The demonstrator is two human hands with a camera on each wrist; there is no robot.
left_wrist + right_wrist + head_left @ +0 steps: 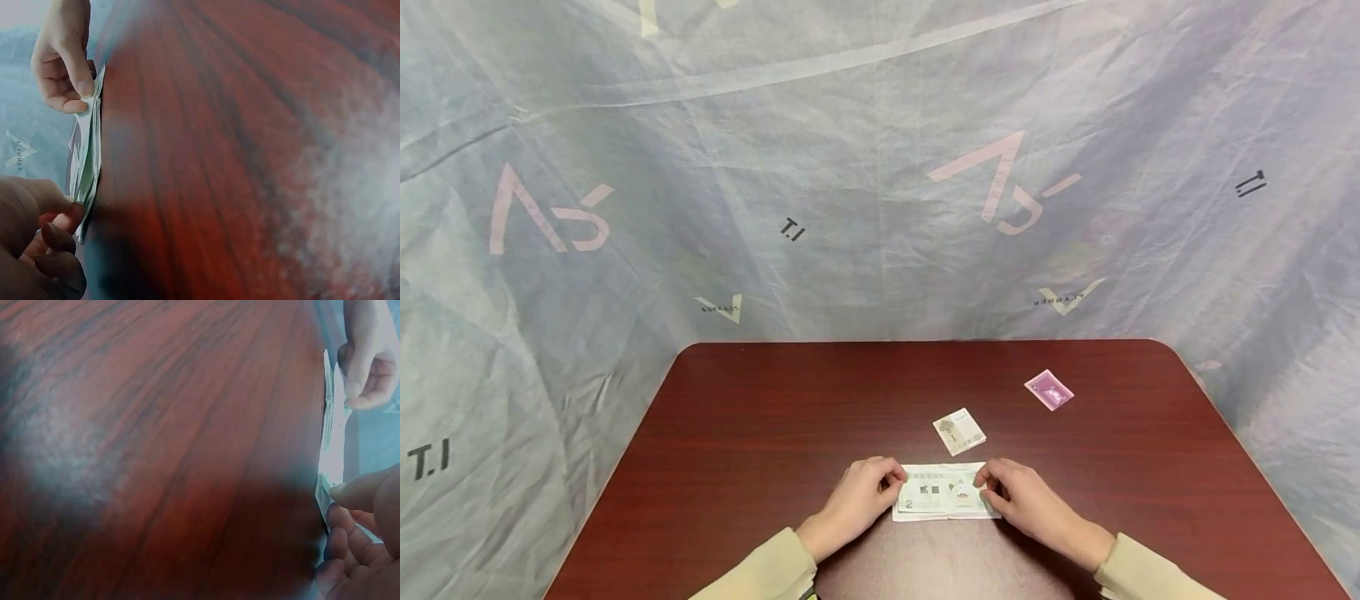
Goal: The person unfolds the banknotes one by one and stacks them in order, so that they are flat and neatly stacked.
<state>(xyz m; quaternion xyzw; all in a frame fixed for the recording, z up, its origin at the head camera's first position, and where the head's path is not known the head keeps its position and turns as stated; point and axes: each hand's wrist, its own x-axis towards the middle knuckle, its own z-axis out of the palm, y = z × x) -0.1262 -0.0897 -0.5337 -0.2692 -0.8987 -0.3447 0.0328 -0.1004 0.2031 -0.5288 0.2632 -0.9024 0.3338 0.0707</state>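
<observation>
A pale green banknote point(943, 493) lies flat on the dark red wooden table point(760, 433), near its front edge. My left hand point(895, 483) pinches its left end with curled fingers, and my right hand point(985, 486) pinches its right end. The left wrist view shows the banknote point(87, 156) edge-on, looking like folded layers, with my left hand point(65, 215) at its near end and the right hand point(69, 87) at the far end. From the right wrist, the banknote point(331, 444) runs between my right hand point(337, 500) and the left hand point(359, 387).
A small folded cream-and-green note point(959, 431) lies just behind the banknote. Farther back on the right lies a purple folded note point(1049, 389). A grey printed cloth point(880, 167) hangs behind and around the table. Beige sleeves point(767, 571) cover both forearms.
</observation>
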